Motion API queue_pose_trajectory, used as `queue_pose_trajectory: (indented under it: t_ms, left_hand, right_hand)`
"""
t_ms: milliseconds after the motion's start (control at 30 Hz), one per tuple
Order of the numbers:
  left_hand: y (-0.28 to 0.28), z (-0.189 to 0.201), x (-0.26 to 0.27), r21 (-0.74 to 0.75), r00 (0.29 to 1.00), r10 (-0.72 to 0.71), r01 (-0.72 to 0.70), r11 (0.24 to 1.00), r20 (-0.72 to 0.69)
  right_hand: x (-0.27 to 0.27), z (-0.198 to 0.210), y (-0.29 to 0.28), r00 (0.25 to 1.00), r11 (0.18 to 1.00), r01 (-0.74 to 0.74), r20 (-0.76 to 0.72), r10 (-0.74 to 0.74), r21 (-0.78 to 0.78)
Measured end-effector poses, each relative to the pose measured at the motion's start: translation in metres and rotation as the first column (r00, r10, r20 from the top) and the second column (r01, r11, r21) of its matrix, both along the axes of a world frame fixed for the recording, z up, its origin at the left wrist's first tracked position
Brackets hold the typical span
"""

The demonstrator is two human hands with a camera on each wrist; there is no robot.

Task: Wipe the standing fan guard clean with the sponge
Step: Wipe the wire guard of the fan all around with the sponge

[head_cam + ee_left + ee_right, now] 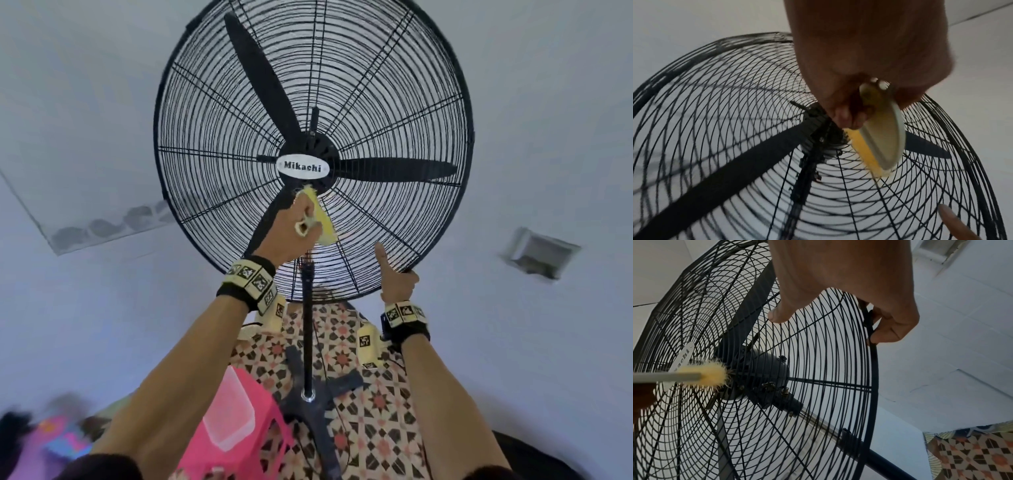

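Note:
A black standing fan fills the head view; its round wire guard [376, 102] carries a white "Mikachi" badge [303, 168] at the hub. My left hand [294, 226] grips a yellow sponge [325, 222] by its pale backing and presses it on the wires just below the hub. The left wrist view has the sponge [865, 151] lying against the guard [715, 113] under my left hand [859, 65]. My right hand [399, 281] holds the guard's lower right rim. In the right wrist view my right hand [859, 288] has its fingers curled round the rim [873, 369] and its thumb on the wires, with the sponge [711, 374] at the left.
The fan's pole [308, 325] runs down to a cross base [346, 383] on a patterned floor [359, 349]. A pink plastic stool [263, 404] with a clear container [229, 411] on it stands left of the base. White walls surround the fan; a vent [537, 253] is on the right.

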State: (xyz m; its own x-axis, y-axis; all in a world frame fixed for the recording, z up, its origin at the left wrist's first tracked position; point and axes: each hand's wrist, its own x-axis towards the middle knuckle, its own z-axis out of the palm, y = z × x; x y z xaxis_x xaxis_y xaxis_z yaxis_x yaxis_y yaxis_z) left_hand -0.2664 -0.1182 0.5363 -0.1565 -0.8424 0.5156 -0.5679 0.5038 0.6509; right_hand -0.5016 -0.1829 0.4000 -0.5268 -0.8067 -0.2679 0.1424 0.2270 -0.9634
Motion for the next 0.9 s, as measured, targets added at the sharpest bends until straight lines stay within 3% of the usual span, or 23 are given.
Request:
queue_pose_trajectory:
  t_ms: [100,167,233,333,400,467,600,700,767,833,900]
  left_hand:
    - [0.006,0.013,0.008,0.281,0.993,-0.112,0.098,0.955,0.031]
    - [0.009,0.02,0.016,0.495,0.983,-0.163,0.186,0.849,-0.089]
    - [0.008,0.018,0.02,0.542,0.973,-0.106,0.204,0.815,-0.207]
    - [0.008,0.01,0.02,0.387,0.946,0.07,0.062,0.92,-0.318]
    - [0.006,0.007,0.021,0.241,0.947,0.156,-0.088,0.967,-0.279]
    - [0.004,0.011,0.02,0.126,0.961,0.152,-0.125,0.984,-0.233]
    - [-0.005,0.02,0.02,0.15,0.976,0.219,-0.217,0.964,0.006]
    - [-0.016,0.023,0.039,0.121,0.886,0.4,-0.436,0.892,0.235]
    - [-0.018,0.026,0.041,0.043,0.816,0.49,-0.526,0.849,0.307]
    - [-0.016,0.027,0.03,-0.035,0.815,0.476,-0.493,0.869,0.332]
    - [-0.018,0.022,0.019,-0.002,0.88,0.369,-0.386,0.923,0.298]
  right_hand:
    - [0.001,0.008,0.013,1.0,1.0,-0.017,-0.007,0.017,0.01]
    - [0.0,0.01,0.016,0.999,0.999,-0.033,-0.009,0.033,0.005]
    - [0.003,0.012,0.017,1.0,1.0,-0.027,-0.002,0.027,-0.011]
    - [0.008,0.013,0.016,1.0,1.0,-0.005,0.005,0.005,-0.025]
    - [0.008,0.012,0.017,1.0,1.0,0.0,0.005,0.0,-0.024]
    - [0.006,0.012,0.019,1.0,1.0,-0.016,0.006,0.016,-0.019]
    - [0.004,0.011,0.02,1.0,1.0,-0.014,-0.005,0.014,-0.016]
    - [0.006,0.014,0.021,0.998,0.999,-0.052,-0.027,0.052,-0.007]
    - [0.007,0.016,0.022,0.999,0.999,-0.041,-0.023,0.04,-0.02]
    - [0.009,0.016,0.023,1.0,0.999,-0.019,-0.011,0.019,-0.033]
    - [0.011,0.017,0.026,1.0,0.999,-0.007,-0.003,0.007,-0.046]
